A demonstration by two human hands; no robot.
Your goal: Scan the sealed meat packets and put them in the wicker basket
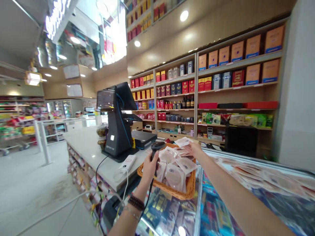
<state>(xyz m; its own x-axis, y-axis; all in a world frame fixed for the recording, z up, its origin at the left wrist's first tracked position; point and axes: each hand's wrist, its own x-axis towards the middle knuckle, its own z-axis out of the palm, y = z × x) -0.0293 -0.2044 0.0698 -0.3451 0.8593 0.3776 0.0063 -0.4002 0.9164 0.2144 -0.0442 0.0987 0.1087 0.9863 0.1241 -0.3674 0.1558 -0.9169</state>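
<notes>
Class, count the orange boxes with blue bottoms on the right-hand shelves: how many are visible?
8. Six orange boxes line the top shelf; two more boxes stand at the right end of the second shelf. Others may be hidden behind.

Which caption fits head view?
Left hand holding black handheld scanner, right hand touching flat pale packet by brown wicker basket.

We see a bright scene lit by round white ceiling downlights (184, 15) and a glowing white sign (55, 18). A small round glare spot sits on the clear glass display counter (172, 209). The wide view bends lines near its edges, and we find the left shelves soft.
</notes>
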